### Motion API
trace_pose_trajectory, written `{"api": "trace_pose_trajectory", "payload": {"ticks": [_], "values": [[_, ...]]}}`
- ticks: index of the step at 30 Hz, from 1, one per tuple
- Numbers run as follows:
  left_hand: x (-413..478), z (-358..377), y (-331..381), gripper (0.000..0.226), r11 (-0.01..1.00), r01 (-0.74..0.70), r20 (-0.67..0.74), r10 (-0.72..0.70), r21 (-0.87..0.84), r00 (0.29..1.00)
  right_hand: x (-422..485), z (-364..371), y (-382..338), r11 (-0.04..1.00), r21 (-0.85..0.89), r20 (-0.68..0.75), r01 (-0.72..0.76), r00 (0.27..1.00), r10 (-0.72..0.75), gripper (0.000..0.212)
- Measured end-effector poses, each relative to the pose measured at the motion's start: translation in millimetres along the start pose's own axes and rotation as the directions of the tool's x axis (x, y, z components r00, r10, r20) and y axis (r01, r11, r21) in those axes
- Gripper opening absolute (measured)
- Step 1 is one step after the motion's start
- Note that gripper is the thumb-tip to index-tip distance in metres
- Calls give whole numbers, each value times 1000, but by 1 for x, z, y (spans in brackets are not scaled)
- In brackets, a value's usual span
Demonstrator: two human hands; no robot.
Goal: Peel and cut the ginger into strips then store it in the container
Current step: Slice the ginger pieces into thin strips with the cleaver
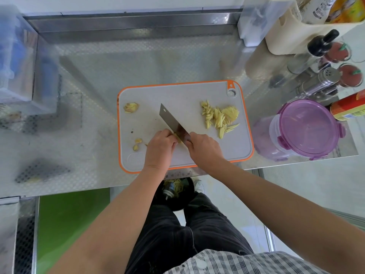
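Board (177,95), grey w/ orange rim, lies flat on steel counter (98,76). L hand (160,147) curls over a small ginger (178,140) piece near the board's front edge, fingertips pinning it. The piece is mostly covered, so shape not readable. R hand (203,149) is wrapped round the knife (171,119) handle. Blade sits against L knuckles, edge down on the ginger, tip pointing far-left. Hands close together, only the blade between them. Cut strips (217,117) heaped at board's right side, w/ a fan of thin slices at the heap's far-right edge. Peel scraps (130,107) at far left of board; a few bits (137,144) at front left. Tub (304,129) w/ purple lid on counter just right of board, apart from strips. Black bin (177,204) below counter edge holds what look like peelings.
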State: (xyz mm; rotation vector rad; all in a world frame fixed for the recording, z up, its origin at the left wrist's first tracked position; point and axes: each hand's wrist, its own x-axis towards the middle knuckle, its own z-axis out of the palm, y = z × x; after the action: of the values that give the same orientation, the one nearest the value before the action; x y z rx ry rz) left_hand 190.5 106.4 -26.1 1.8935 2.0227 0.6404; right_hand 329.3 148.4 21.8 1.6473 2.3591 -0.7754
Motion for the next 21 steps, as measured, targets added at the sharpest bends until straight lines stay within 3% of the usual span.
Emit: {"api": "trace_pose_trajectory", "payload": {"ticks": [10, 21], "values": [[-3, 0, -2, 11, 1000, 0, 8, 0, -6, 1000, -5, -1, 3, 998, 67, -65, -1, 998, 6, 25], [-1, 0, 0, 13, 1000, 13, 10, -13, 13, 1000, -1, -1, -3, 1000, 3, 10, 4, 1000, -4, 24]]}}
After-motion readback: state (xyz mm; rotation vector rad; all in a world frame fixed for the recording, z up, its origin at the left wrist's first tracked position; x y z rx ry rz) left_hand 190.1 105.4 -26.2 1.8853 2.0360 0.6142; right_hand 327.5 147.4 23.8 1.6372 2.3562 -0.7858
